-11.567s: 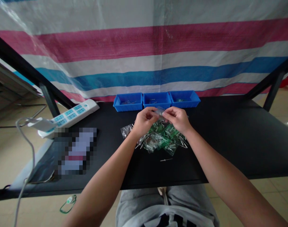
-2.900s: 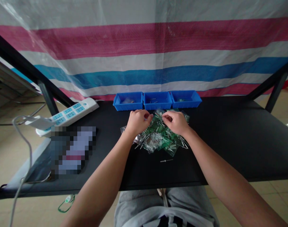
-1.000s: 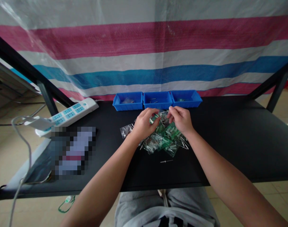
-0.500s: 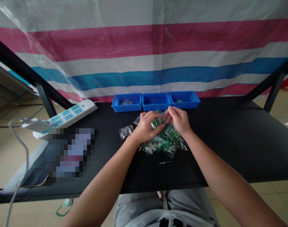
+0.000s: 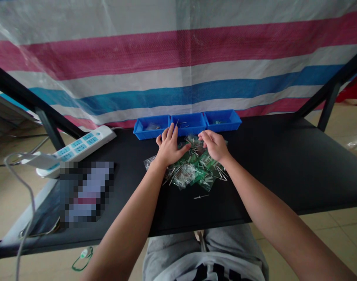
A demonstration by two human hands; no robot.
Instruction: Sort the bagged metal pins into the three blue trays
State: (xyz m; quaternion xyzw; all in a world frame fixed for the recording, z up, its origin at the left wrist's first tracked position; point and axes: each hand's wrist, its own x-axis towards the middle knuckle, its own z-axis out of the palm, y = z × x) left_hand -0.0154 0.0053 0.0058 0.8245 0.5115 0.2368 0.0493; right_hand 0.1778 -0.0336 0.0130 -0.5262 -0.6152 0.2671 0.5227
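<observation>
Spreading apart, the fingers of the left hand (image 5: 170, 150) reach to the near edge of the middle blue box (image 5: 193, 131); half a second ago they were curled over the heap beside the other hand. Just past the fingertips shows a thin metal pin (image 5: 177, 122), though whether a finger touches it is unclear. That suggests a piece is being passed from heap to box. The right hand (image 5: 214, 145) is curled, thumb and forefinger close together; whether anything is pinched there cannot be told.

Beneath and between both hands lies the heap of small bags (image 5: 190, 171), clear and green, with loose pins among them. Nearer the body than the fingers, one loose pin (image 5: 201, 196) lies alone on the black table (image 5: 283, 168).

Beyond the fingertips, three boxes stand in a row. The middle one holds a few pins, the left box (image 5: 149, 135) a clear packet, and the right box (image 5: 225, 127) some small greenish pieces.
</observation>
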